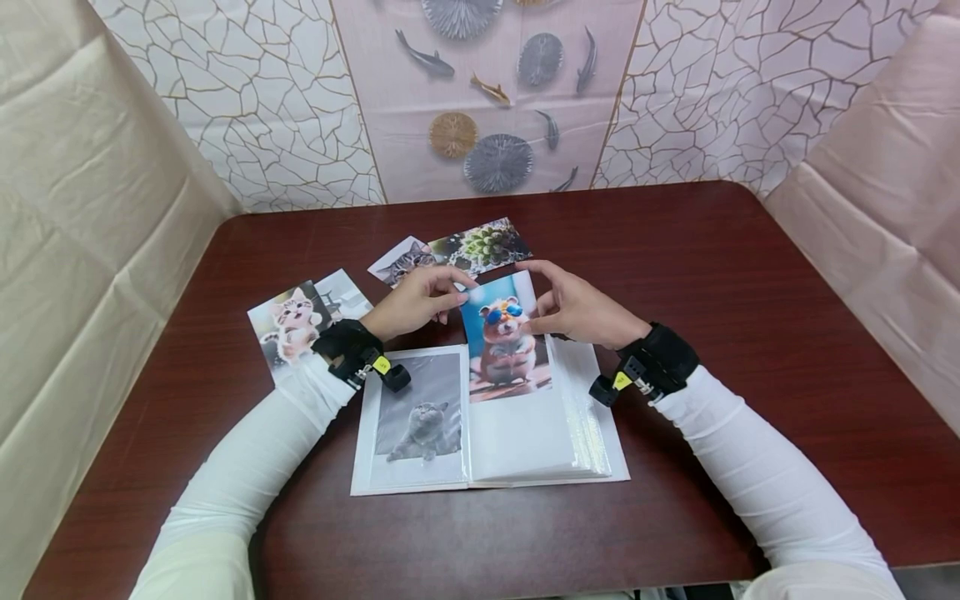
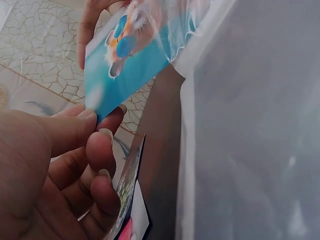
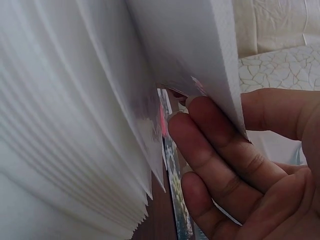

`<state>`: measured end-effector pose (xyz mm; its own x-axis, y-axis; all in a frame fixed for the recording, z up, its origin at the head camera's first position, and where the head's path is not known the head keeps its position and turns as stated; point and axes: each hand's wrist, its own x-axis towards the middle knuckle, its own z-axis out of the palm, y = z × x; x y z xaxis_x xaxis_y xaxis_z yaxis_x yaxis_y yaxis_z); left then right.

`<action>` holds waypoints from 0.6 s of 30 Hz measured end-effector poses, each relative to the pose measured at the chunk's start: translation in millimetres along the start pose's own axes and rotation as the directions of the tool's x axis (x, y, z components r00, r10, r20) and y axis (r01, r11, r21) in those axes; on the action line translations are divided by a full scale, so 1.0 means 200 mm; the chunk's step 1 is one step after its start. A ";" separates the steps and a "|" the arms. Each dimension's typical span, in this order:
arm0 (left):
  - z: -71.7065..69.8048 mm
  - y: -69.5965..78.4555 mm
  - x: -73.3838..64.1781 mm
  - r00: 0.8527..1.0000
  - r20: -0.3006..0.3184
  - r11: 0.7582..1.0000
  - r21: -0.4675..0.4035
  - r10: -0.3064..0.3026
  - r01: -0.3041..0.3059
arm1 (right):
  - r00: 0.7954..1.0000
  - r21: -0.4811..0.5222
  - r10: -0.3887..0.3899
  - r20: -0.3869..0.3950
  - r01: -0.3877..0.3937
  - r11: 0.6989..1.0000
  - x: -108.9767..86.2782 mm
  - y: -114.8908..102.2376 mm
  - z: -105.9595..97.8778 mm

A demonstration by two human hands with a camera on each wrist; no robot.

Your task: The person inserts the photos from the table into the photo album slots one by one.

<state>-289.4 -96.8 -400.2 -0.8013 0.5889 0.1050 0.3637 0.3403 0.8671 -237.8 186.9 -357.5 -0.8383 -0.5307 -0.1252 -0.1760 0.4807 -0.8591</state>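
A photo of a hamster in sunglasses (image 1: 504, 333) has its lower part inside a clear pocket of an open photo album (image 1: 517, 437); its top sticks out past the page. With thumb and fingers my left hand (image 1: 423, 302) pinches the photo's top left corner, which the left wrist view shows closely. My right hand (image 1: 581, 307) holds the photo's right side, thumb on one face and fingers behind. In the right wrist view, the fingers (image 3: 220, 150) lie between the white sheet and other album pages (image 3: 75, 125). A grey cat photo (image 1: 423, 429) fills the album's left page.
Left of the album lie a kitten photo (image 1: 288, 321) and another photo (image 1: 341, 293), partly covered. Behind the hands are a succulent photo (image 1: 483, 247) and a tabby cat photo (image 1: 405, 260). All rest on a dark red-brown table (image 1: 712, 467), with patterned cloth (image 1: 300, 100) behind.
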 end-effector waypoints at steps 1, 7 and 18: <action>0.00 0.00 0.00 1.000 0.004 1.000 -0.004 -0.003 0.003 | 1.000 0.007 0.000 0.003 0.000 1.000 0.00 0.00 0.00; 0.00 0.00 0.00 1.000 0.025 1.000 -0.009 -0.018 0.018 | 1.000 0.030 -0.008 0.021 0.008 1.000 0.00 0.00 0.00; 0.02 0.00 0.00 0.998 0.053 1.000 -0.020 -0.024 0.025 | 1.000 -0.012 -0.019 0.020 0.020 1.000 0.00 0.00 0.01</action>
<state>-288.4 -93.6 -401.6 -0.7833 0.6189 0.0583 0.3343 0.3404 0.8788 -236.3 186.4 -358.2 -0.8243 -0.5536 -0.1183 -0.1986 0.4786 -0.8553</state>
